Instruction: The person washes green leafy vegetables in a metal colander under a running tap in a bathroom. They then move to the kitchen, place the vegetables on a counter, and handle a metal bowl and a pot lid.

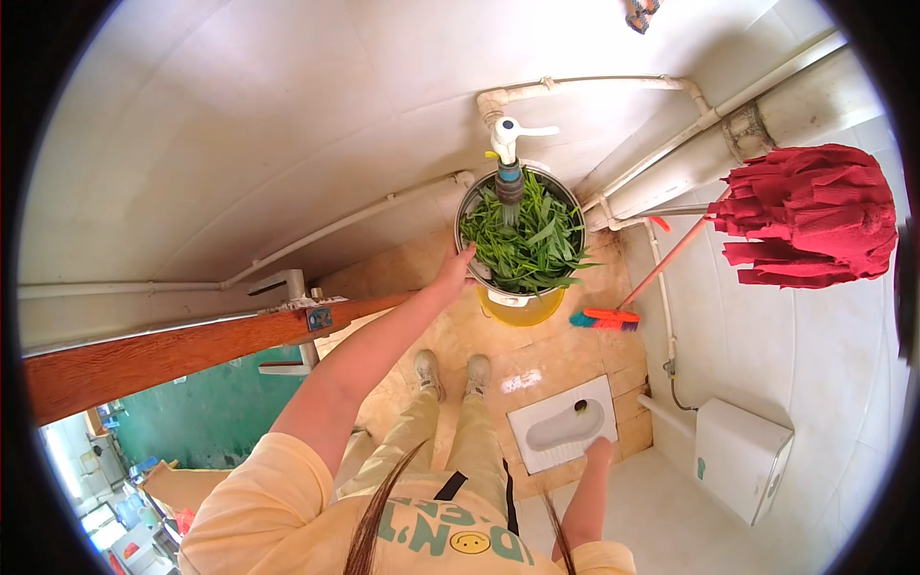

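Observation:
A round metal pot (457, 213) full of long green leafy vegetables (537, 235) sits under a white tap (508, 142). Water seems to run from the tap's dark nozzle (510, 189) onto the leaves. My left hand (458, 267) grips the pot's near left rim, its fingers closed at the edge. Under the pot shows part of a yellow bucket (525, 312). My right hand (600, 450) hangs low at my right side, over the edge of the squat toilet (565, 429) in the floor; its fingers cannot be made out, and it touches nothing that I can see.
A red mop head (805, 216) hangs at the right, near a broom with an orange head (610, 317). A white cistern (740, 450) is on the right wall. White pipes (594, 86) run along the walls. At the left stands a wooden door (182, 340) with a metal handle.

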{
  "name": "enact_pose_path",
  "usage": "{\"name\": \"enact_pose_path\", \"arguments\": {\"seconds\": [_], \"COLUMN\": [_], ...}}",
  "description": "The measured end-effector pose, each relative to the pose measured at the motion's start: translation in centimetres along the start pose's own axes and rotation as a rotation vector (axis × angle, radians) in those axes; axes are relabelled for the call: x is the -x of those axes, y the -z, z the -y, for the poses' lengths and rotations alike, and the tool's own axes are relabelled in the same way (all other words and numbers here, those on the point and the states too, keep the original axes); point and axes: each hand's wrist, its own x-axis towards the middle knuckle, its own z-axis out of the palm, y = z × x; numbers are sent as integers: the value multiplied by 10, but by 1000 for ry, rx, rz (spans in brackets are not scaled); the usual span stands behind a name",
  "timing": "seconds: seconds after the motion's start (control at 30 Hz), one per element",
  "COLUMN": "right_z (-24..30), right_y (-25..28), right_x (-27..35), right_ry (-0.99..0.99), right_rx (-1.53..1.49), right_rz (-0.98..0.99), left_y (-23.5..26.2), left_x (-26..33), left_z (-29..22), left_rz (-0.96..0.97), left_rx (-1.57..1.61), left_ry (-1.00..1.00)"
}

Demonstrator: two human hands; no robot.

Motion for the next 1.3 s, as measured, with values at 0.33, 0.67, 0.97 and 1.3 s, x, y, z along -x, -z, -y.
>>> {"name": "enact_pose_path", "arguments": {"seconds": [0.33, 0.67, 0.97, 1.3], "right_z": [290, 429, 397, 430], "right_y": [261, 280, 357, 304], "right_x": [-40, -79, -120, -105], "right_ry": [658, 811, 624, 1070], "right_rx": [-750, -330, -605, -234], "right_rz": [-629, -109, -536, -560], "left_y": [-12, -2, -4, 17], "left_x": [31, 26, 20, -12], "left_z": [-10, -3, -14, -6], "left_rz": [-24, -9, -41, -18], "left_rx": [-208, -157, -23, 1], "left_ry": [-69, -30, 45, 37]}}
